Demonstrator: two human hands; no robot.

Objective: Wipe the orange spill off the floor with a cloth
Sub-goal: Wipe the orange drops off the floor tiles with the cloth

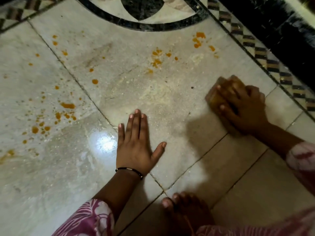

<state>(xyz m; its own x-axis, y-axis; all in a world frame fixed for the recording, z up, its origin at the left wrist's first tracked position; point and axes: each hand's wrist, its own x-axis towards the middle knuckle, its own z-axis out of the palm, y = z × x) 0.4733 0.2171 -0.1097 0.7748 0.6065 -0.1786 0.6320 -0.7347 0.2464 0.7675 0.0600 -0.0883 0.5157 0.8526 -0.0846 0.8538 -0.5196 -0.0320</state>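
Note:
Orange spill drops [67, 105] lie scattered over the pale marble floor [59, 176], with more orange drops [156, 61] near the top middle and others [198, 39] at the upper right. My right hand [242, 108] grips a stained yellowish cloth [219, 92] and holds it down on the floor at the right; the hand and cloth are blurred. My left hand [136, 142] lies flat on the floor in the middle, fingers straight, holding nothing. A pale smeared patch [153, 92] shows between the two hands.
A black curved inlay [139, 25] crosses the top of the floor. A checkered border strip [255, 48] runs diagonally at the right beside a black band [281, 26]. My bare foot [184, 212] stands at the bottom. A bright light reflection [104, 142] sits left of my left hand.

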